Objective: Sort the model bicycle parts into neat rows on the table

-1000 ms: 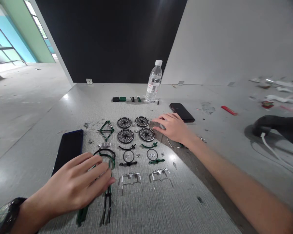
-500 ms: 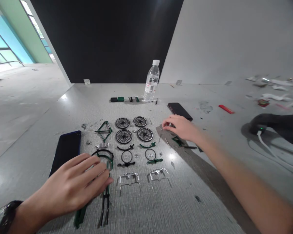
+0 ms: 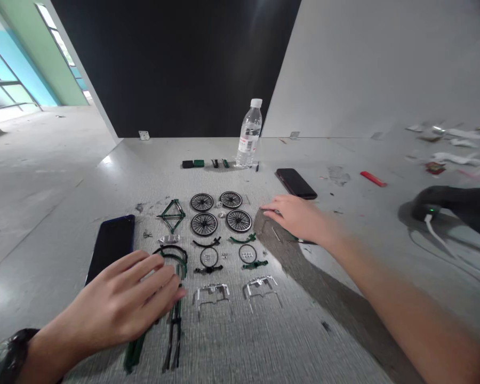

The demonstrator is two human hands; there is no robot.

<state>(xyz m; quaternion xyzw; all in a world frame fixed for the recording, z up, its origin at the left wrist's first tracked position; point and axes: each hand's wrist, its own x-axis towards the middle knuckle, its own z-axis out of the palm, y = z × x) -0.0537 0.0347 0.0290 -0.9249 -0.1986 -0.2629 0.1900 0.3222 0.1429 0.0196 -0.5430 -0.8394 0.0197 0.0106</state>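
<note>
Small model-bicycle parts lie in rows on a grey, finely ribbed mat (image 3: 240, 341) spread over the pale floor. Four black spoked wheels (image 3: 204, 224) with thin rubber tyres sit in a square near the mat's far edge, a green triangular frame (image 3: 171, 214) to their left, curved black and green mudguards (image 3: 172, 253) nearer, and two bright wire racks (image 3: 213, 293) toward the near edge. A slim black fork (image 3: 174, 333) and a green bar (image 3: 134, 352) lie by the near left corner.

The left hand (image 3: 124, 304) lies flat, palm down, fingers spread and slightly bent over the mudguards and the fork's top, gripping nothing; a dark watch (image 3: 4, 354) is on the wrist. The right hand (image 3: 300, 217) rests palm down at the mat's right edge, fingers loosely extended toward the wheels, covering small dark pieces; whether it pinches one I cannot tell.

Half a second ago the right hand was raised with fingertips pinched and a green piece lay exposed beneath it; now it has lowered and flattened over that spot. The left hand has not moved.

A glossy dark phone (image 3: 112, 248) lies off the mat's left edge, another phone (image 3: 296, 183) beyond the right hand, and a clear plastic water bottle (image 3: 249, 134) stands past the far edge.
</note>
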